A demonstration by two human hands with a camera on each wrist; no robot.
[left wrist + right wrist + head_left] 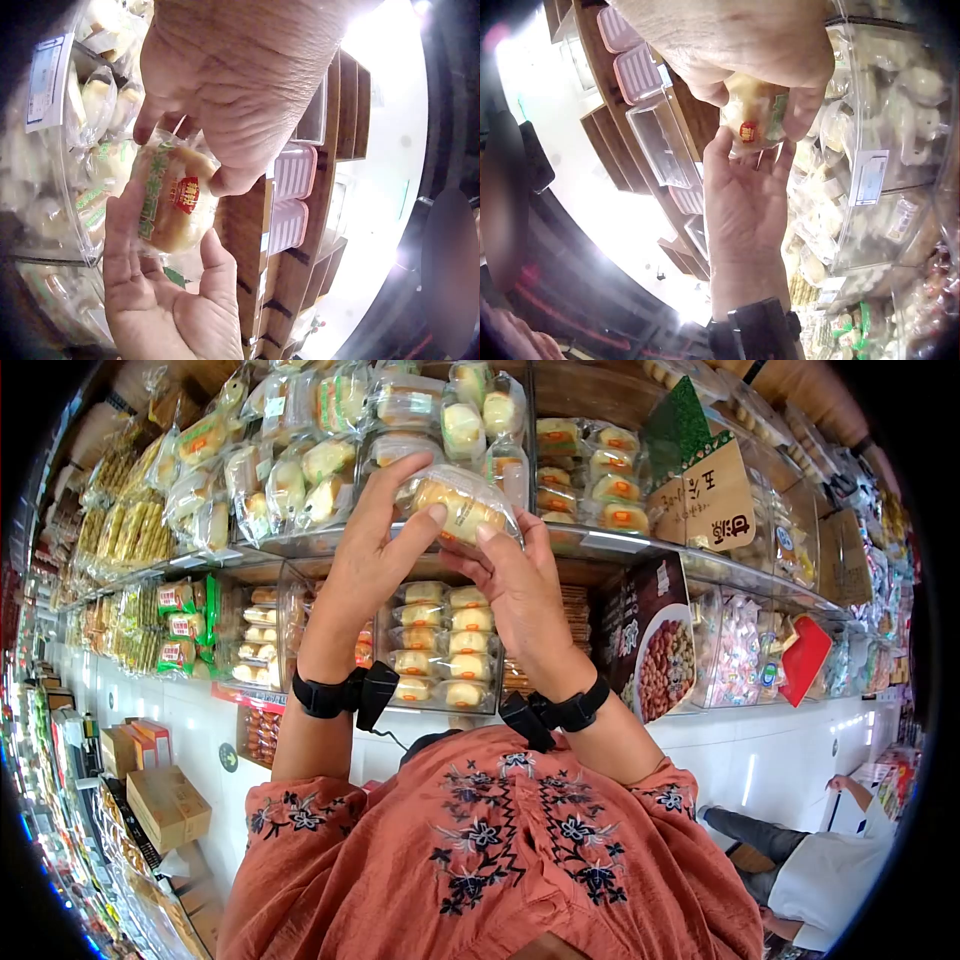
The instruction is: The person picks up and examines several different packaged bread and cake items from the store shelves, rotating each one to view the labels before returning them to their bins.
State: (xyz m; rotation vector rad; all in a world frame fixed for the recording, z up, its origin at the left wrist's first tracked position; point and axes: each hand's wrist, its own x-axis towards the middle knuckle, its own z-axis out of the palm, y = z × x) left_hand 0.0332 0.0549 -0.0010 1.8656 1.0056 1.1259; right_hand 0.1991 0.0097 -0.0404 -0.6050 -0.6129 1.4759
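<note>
Both hands hold a clear plastic-wrapped bread bun [465,505] up in front of the shelf. My left hand [375,550] grips one end, its thumb on the near face and its fingers behind the wrapper. At the other end, my right hand [525,585] pinches the pack with its thumb, fingers curled beneath. The bun [176,199] looks golden brown in the left wrist view, with a red label and green print on its wrapper. In the right wrist view, the right hand [742,37] covers much of the bun [750,120], opposite the left hand [746,191].
Bagged breads [330,460] fill the upper shelf bin behind the hands. Lower bins hold rows of wrapped buns [467,645]. A brown card sign [705,500] stands at right, above a dark box [655,640]. A cardboard box [168,807] sits lower left; another person [835,870] is lower right.
</note>
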